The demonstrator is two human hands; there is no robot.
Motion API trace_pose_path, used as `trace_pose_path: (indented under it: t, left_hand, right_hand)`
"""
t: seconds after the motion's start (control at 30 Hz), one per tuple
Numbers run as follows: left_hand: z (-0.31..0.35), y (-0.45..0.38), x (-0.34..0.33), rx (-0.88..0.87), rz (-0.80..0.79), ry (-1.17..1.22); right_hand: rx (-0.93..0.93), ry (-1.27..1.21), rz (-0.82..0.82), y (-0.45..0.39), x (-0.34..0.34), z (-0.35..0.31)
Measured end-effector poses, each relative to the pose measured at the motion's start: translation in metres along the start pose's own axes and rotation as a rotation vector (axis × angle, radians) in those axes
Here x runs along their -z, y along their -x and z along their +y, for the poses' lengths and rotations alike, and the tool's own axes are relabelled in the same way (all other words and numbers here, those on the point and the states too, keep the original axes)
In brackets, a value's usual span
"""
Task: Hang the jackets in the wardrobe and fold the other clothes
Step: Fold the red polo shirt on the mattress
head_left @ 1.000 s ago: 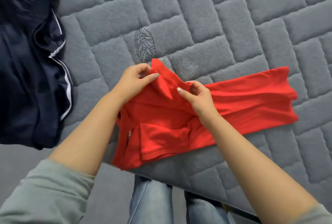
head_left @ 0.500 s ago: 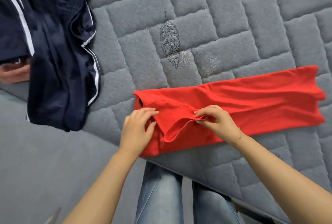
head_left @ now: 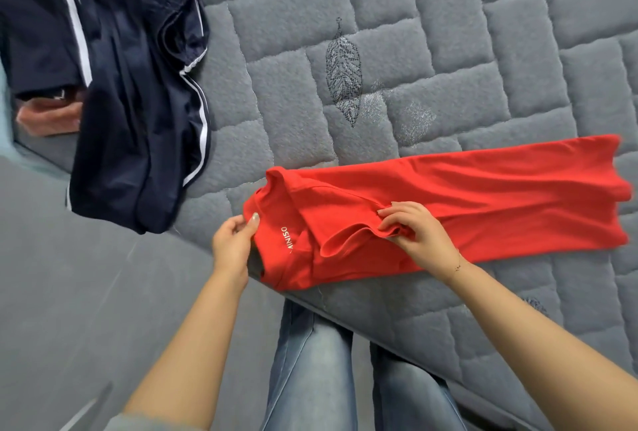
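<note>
Two garments lay on one quilted grey mattress (head_left: pixel 448 33). At the far left was one dark navy jacket (head_left: pixel 131 113), smooth and slightly glossy, with thin white piping along its edges and two white stripes near its upper part; it was crumpled into long folds and its lower end hung over the mattress edge toward the grey floor (head_left: pixel 69 292). A pinkish item (head_left: pixel 48 116) showed just beside it at the left border, too blurred to identify.

Next came the left hand (head_left: pixel 233 246), its thumb and fingers pinching the collar-end edge of the one red shirt (head_left: pixel 483 202). The shirt was a soft, matte knit, folded into a long narrow band that ran from the near mattress edge out to the right, with small white lettering near the left end and a loose sleeve flap rippled on top. The right hand (head_left: pixel 419 237) gripped that flap, fingers curled into the gathered cloth.

The mattress surface was fuzzy, stitched into rectangular brick-like blocks, with one dark embroidered leaf (head_left: pixel 343 75) above the shirt. Two legs in light blue denim (head_left: pixel 303 361) stood below.
</note>
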State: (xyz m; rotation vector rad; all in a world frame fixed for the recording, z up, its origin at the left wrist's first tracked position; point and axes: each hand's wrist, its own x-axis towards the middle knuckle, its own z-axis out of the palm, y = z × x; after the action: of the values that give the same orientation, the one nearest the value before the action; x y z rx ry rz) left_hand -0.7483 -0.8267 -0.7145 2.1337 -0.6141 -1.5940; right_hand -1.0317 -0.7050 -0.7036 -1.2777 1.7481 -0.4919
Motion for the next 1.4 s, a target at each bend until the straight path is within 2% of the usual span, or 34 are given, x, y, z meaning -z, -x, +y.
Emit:
trace_pose_path:
  t: [0.03, 0.07, 0.13, 0.17, 0.23, 0.3, 0.33, 0.4, 0.57, 0.7, 0.8, 0.87, 0.93, 1.07, 1.1, 1.17, 1.27, 1.4]
  left_hand:
    - [-0.001, 0.001, -0.001, -0.039, 0.031, -0.090]
    - [0.001, 0.002, -0.004, -0.160, 0.093, -0.237]
    - [0.013, 0.007, -0.010, -0.613, 0.194, -0.513]
    - [0.021, 0.011, -0.014, -0.852, 0.150, -0.617]
    - [0.032, 0.018, -0.024, -1.163, -0.118, -0.850]
    - [0.033, 0.025, -0.034, -1.193, -0.420, -1.190]
    - [0.031, 0.027, -0.039, -1.152, -0.499, -1.355]
    - [0.028, 0.026, -0.043, -1.102, -0.517, -1.504]
    - [0.026, 0.031, -0.036, -1.298, -0.498, -1.170]
    - [0.015, 0.055, -0.024, -1.257, -0.616, -0.990]
    - [0.000, 0.063, -0.020, -1.098, -0.631, -1.015]
    - [-0.010, 0.057, -0.019, -0.939, -0.620, -1.078]
    - [-0.012, 0.052, -0.022, -0.784, -0.611, -1.027]
    - [-0.002, 0.046, -0.032, -0.264, -0.576, -0.555]
    - [-0.003, 0.043, -0.035, -0.209, -0.576, -0.507]
    - [-0.006, 0.042, -0.042, -0.269, -0.530, -0.552]
    - [-0.011, 0.045, -0.053, -0.401, -0.326, -0.624]
    - [-0.022, 0.050, -0.058, -0.363, -0.181, -0.606]
  right_hand:
    - [0.003, -0.002, 0.001, 0.000, 0.000, 0.000]
    - [0.004, -0.007, 0.007, 0.000, 0.000, 0.000]
    - [-0.012, -0.039, 0.028, 0.001, 0.000, -0.002]
    - [-0.024, -0.064, 0.042, 0.002, 0.001, -0.003]
    - [-0.035, -0.110, 0.058, 0.003, 0.003, -0.004]
    - [-0.035, -0.150, 0.065, 0.004, 0.006, -0.006]
    - [-0.040, -0.183, 0.077, 0.005, 0.007, -0.007]
    - [-0.071, -0.277, 0.101, 0.006, 0.009, -0.010]
    - [-0.099, -0.375, 0.064, 0.011, 0.023, -0.012]
    - [-0.130, -0.446, 0.004, 0.012, 0.035, -0.007]
    - [-0.147, -0.491, -0.007, 0.006, 0.037, -0.007]
    - [-0.147, -0.491, -0.022, -0.006, 0.035, -0.010]
    - [-0.148, -0.467, -0.034, -0.025, 0.030, -0.012]
    - [-0.209, -0.421, 0.060, -0.065, 0.018, -0.011]
    - [-0.257, -0.427, 0.105, -0.073, 0.014, -0.010]
    - [-0.352, -0.411, 0.172, -0.082, 0.009, -0.009]
    - [-0.368, -0.322, 0.202, -0.076, 0.007, -0.011]
    - [-0.387, -0.165, 0.361, -0.038, 0.003, -0.010]
